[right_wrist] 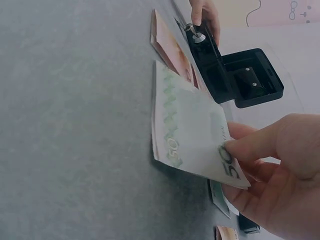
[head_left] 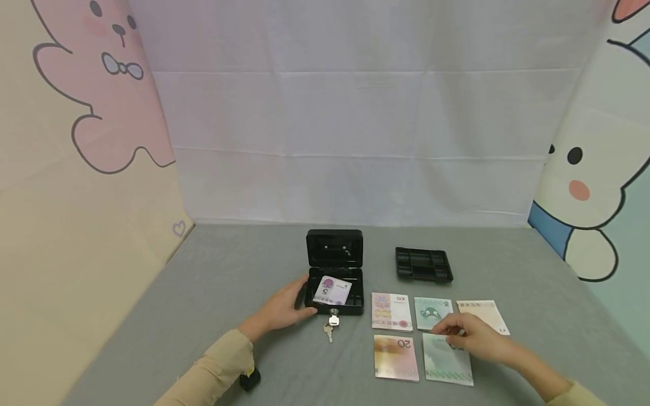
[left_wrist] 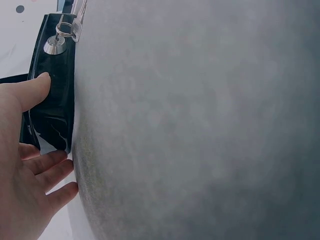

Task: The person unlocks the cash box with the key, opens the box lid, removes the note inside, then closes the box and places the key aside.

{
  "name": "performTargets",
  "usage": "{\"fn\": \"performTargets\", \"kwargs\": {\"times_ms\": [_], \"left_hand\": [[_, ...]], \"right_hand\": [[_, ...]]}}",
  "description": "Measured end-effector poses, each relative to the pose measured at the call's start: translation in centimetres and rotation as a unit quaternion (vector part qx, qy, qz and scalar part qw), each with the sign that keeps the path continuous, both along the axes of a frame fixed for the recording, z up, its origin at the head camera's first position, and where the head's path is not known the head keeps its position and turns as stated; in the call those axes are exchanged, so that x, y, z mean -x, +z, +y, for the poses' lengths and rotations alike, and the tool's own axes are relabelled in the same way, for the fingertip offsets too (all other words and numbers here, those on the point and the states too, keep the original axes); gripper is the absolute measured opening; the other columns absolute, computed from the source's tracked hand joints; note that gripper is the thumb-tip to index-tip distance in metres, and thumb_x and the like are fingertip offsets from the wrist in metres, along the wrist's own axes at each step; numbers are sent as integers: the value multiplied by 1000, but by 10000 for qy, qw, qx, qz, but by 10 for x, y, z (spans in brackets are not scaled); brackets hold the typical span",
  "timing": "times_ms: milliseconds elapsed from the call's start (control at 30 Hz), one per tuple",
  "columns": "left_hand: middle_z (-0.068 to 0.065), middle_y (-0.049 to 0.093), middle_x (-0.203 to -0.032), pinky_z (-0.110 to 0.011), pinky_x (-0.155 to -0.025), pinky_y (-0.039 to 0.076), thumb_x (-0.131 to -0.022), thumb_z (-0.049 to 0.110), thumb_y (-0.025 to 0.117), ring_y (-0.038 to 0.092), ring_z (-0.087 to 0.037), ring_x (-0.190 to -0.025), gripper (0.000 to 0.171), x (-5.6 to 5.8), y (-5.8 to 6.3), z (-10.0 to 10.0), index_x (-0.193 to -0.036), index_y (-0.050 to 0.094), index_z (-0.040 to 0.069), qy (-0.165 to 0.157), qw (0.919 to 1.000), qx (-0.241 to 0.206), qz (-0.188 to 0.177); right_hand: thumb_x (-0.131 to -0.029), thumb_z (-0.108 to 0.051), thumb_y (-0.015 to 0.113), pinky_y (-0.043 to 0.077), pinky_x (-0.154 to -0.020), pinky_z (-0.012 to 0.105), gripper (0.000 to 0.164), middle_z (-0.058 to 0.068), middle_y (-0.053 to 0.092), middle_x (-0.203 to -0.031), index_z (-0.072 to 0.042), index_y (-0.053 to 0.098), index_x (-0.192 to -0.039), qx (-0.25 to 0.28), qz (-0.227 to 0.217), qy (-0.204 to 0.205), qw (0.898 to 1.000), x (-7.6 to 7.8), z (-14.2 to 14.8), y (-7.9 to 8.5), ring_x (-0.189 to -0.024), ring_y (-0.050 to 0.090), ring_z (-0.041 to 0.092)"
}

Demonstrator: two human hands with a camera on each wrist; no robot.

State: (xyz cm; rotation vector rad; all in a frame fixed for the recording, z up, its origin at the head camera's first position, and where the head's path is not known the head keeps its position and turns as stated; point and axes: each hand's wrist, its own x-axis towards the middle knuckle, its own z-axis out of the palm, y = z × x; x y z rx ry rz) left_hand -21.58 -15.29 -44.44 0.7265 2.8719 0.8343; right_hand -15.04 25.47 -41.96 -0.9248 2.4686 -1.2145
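Note:
A black cash box (head_left: 351,309) stands with its lid (head_left: 335,239) up and a purple 5 banknote stack (head_left: 333,292) inside. My left hand (head_left: 281,307) holds the box's front left corner, thumb on the front wall and fingers at the side. Keys (head_left: 329,330) hang from its front lock (left_wrist: 55,45). To the right, my right hand (head_left: 474,335) pinches the far edge of a green 50 banknote stack (right_wrist: 192,120) between thumb and fingers. In the right wrist view the stack is tilted, its near edge close over the grey table.
Around the right hand lie a 100 banknote stack (head_left: 391,312), a copper-toned 20 stack (head_left: 396,358), a teal stack (head_left: 431,309) and a beige stack (head_left: 490,316). A black compartment tray (head_left: 424,265) sits behind them. White cloth (head_left: 355,186) closes off the table's back.

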Motion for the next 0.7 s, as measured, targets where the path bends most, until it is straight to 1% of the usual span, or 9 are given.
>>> {"fn": "performTargets", "kwargs": {"times_ms": [133, 233, 333, 467, 600, 700], "left_hand": [[-17, 37, -140, -43, -103, 32, -82, 35, 65, 36, -30, -127, 77, 0, 1, 0, -139, 30, -3, 16, 10000, -6, -33], [-18, 37, -140, -43, -103, 31, -82, 35, 65, 36, -31, -127, 77, 0, 1, 0, -139, 30, -3, 20, 10000, -14, -31], [-18, 37, -140, -43, -103, 32, -82, 34, 65, 36, -31, -127, 77, 0, 2, 0, -139, 30, -3, 23, 10000, -25, -11], [-17, 37, -140, -44, -103, 32, -82, 35, 65, 37, -31, -127, 77, 0, 2, 0, -139, 30, -3, 44, 10000, 5, -48], [-17, 37, -140, -43, -103, 32, -82, 35, 64, 36, -30, -127, 77, 0, 1, 0, -139, 30, -3, 37, 10000, 22, -70], [-17, 37, -140, -43, -103, 32, -82, 35, 64, 36, -30, -127, 77, 0, 1, 0, -139, 30, -3, 10, 10000, 24, -40]], "right_hand": [[-81, 3, 61, 47, -60, 23, 14, 3, 63, -87, 4, 65, -94, -63, 136, -108, 9998, -2, -1, -3, -74, 52, 3], [-81, 1, 61, 47, -59, 23, 14, 2, 64, -87, 3, 65, -94, -38, 262, -158, 9995, -4, -1, -4, -75, 52, 0], [-79, 1, 63, 46, -58, 23, 14, 0, 63, -86, 1, 66, -93, -50, 393, -228, 9990, -5, -2, -5, -74, 51, 0], [-76, 3, 65, 45, -57, 23, 16, -3, 61, -83, -1, 66, -92, -163, 363, -361, 9986, -5, -5, -6, -71, 51, 1], [-75, 2, 66, 45, -57, 22, 17, -6, 59, -83, -3, 67, -92, -311, 262, -546, 9977, -5, -6, -7, -71, 49, 0], [-74, 3, 66, 44, -56, 21, 18, -7, 59, -82, -4, 67, -91, -309, 296, -598, 9973, -6, -6, -8, -70, 48, -1]]}}
